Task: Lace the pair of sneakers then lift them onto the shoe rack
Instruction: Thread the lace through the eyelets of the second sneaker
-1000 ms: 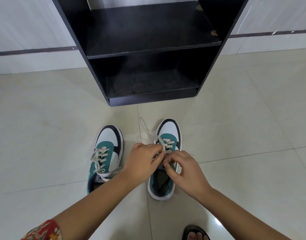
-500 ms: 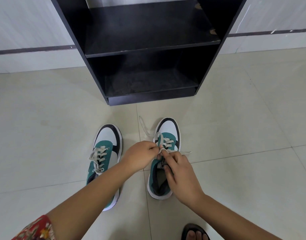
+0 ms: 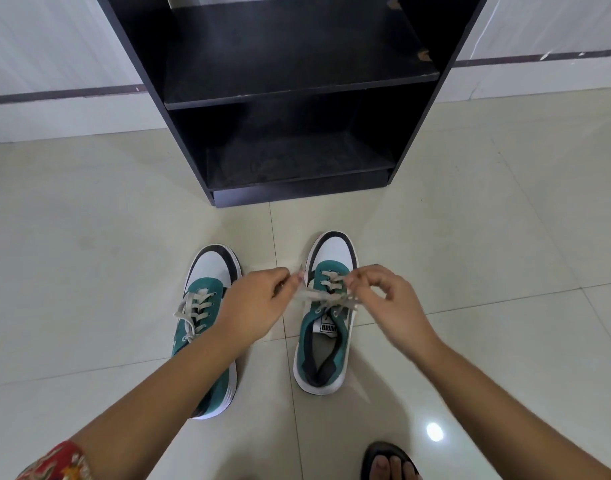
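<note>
Two teal, white and black sneakers stand side by side on the tiled floor, toes toward the rack. The left sneaker (image 3: 207, 289) has its grey lace threaded and lying loose; my forearm covers its heel. The right sneaker (image 3: 328, 341) is between my hands. My left hand (image 3: 255, 303) pinches one end of its grey lace (image 3: 317, 296) at the shoe's left side. My right hand (image 3: 388, 299) pinches the other end at the right side. The lace runs taut between them across the tongue. The black shoe rack (image 3: 297, 98) stands just beyond, both shelves bare.
The rack stands against a white wall with a dark stripe (image 3: 72, 93). Pale floor tiles (image 3: 89, 254) spread to both sides of the sneakers. My foot in a dark sandal (image 3: 388, 462) shows at the bottom edge, right of centre.
My hands were bunched together over the right sneaker's tongue. They have pulled apart to either side, drawing the lace ends outward and taut.
</note>
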{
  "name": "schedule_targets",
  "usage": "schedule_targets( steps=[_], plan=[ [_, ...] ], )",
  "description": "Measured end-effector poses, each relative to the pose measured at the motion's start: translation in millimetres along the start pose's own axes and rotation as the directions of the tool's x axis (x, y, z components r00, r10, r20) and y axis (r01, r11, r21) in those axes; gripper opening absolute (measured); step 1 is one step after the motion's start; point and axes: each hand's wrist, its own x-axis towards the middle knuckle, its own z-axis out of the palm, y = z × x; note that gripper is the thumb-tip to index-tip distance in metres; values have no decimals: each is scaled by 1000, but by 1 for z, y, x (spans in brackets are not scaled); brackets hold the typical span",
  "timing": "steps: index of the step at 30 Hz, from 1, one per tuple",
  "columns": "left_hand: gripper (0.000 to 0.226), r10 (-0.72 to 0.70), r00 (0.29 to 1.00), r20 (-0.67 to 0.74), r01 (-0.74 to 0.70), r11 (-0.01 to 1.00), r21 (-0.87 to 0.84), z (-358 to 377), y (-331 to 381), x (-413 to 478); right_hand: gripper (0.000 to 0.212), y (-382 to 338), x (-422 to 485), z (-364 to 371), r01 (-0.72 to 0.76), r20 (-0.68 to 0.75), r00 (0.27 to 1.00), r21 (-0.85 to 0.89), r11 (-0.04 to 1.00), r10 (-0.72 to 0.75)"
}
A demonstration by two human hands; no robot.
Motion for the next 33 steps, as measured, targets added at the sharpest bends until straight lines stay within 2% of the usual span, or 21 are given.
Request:
schedule_targets(
  steps=[3, 5, 6, 7, 8, 9, 10, 11, 12, 13, 15, 16, 18, 20, 21, 22, 24, 26, 29, 31, 33],
  plan=[
    [48, -53, 992, -112, 62, 995, 79, -5, -5, 1, 39, -9, 9, -21, -45, 4, 999, 140, 989, 45],
    [46, -87, 982, -170, 115, 980, 161, -7, -10, 2, 42, -9, 11, -29, -68, -16, 997, 167, 984, 72],
    [43, -100, 983, -155, 134, 965, 226, -7, -14, 3, 43, -8, 11, -32, -68, -42, 996, 119, 991, 74],
    [38, -118, 988, -103, 146, 936, 320, -7, -18, 4, 43, -7, 12, -36, -63, -64, 996, 0, 998, 63],
    [33, -145, 989, -30, 143, 891, 430, -5, -22, 5, 40, -6, 13, -40, -59, -71, 996, -197, 979, 46],
    [31, -174, 984, 44, 125, 839, 530, -3, -25, 5, 36, -3, 14, -43, -67, -55, 997, -439, 896, 47],
    [31, -200, 974, 104, 98, 791, 603, 0, -27, 4, 32, 0, 14, -45, -78, -26, 996, -657, 750, 81],
    [30, -214, 965, 149, 66, 753, 655, 3, -28, 3, 32, 3, 12, -46, -87, 13, 987, -802, 592, 163],
    [28, -222, 959, 178, 37, 718, 695, 7, -28, 1, 35, 7, 11, -46, -87, 56, 959, -874, 478, 276],
    [27, -227, 954, 196, 14, 688, 726, 11, -27, 1, 40, 10, 9, -44, -83, 100, 911, -905, 416, 399],
    [28, -220, 954, 204, -2, 676, 737, 15, -25, 0, 47, 17, 4, -38, -87, 161, 797, -924, 374, 582],
    [30, -193, 961, 196, 1, 715, 699, 16, -25, -1, 48, 21, 1, -35, -73, 172, 775, -932, 356, 609],
    [31, -112, 981, 160, 22, 878, 477, 20, -24, -3, 50, 28, -2, -30, -17, 176, 820, -944, 330, 545],
    [29, -53, 987, 153, 24, 982, 186, 26, -17, -6, 51, 31, -2, -25, 46, 178, 913, -939, 340, 368],
    [26, -33, 987, 160, 18, 995, 97, 30, -12, -7, 49, 31, -1, -22, 82, 196, 946, -915, 394, 258],
    [25, -19, 987, 161, 12, 999, 47, 33, -8, -7, 45, 30, 1, -18, 109, 209, 966, -866, 487, 155],
    [20, -5, 991, 137, 6, 1000, -6, 38, -5, -7, 34, 24, 3, -9, 126, 202, 978, -753, 646, 44],
    [13, 14, 995, 99, -11, 1000, -26, 39, -4, -5, 27, 22, 4, 0, 149, 199, 980, -724, 674, -3],
    [8, 36, 998, 56, -36, 999, -2, 36, -3, -5, 27, 23, 5, 2, 134, 202, 979, -723, 677, 22],
    [7, 37, 999, 14, -38, 998, 45, 31, -3, -8, 31, 23, 7, -9, 40, 189, 973, -697, 716, 129],
    [5, 68, 997, -25, -65, 991, 116, 28, -10, -11, 28, 26, 9, -25, -56, 185, 946, -719, 693, 267]
  ],
)
